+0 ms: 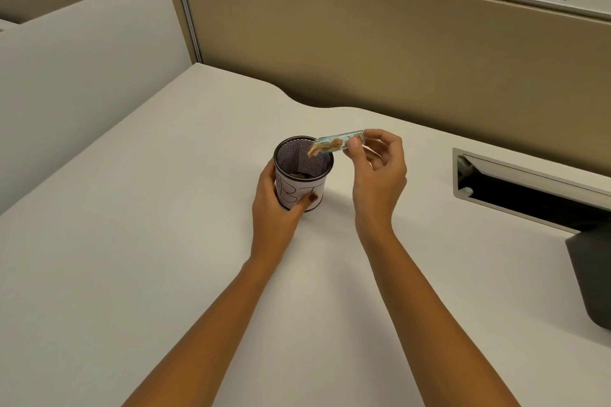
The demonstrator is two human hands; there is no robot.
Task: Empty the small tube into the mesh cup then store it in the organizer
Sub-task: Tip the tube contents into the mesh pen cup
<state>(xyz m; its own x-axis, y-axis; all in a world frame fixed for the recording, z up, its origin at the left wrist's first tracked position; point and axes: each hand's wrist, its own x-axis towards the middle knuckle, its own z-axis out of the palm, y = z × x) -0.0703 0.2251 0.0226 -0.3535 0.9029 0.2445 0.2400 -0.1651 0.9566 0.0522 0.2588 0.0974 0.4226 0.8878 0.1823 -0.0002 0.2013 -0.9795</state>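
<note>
A black mesh cup (302,162) with a white paper label stands upright in the middle of the desk. My left hand (277,205) is wrapped around its left side, thumb on the label. My right hand (377,172) pinches the far end of a small clear tube (337,142), which is tipped nearly level with its open end over the cup's rim. Tan, orange-brown bits are spilling from the tube's mouth, and some lie in the cup's bottom. No organizer can be told apart in this view.
The white desk (165,241) is bounded by a tan partition (429,59) behind and a pale divider (82,59) on the left. A metal-framed cable slot (529,188) is set into the desk at right, with a dark grey object (591,277) at the right edge.
</note>
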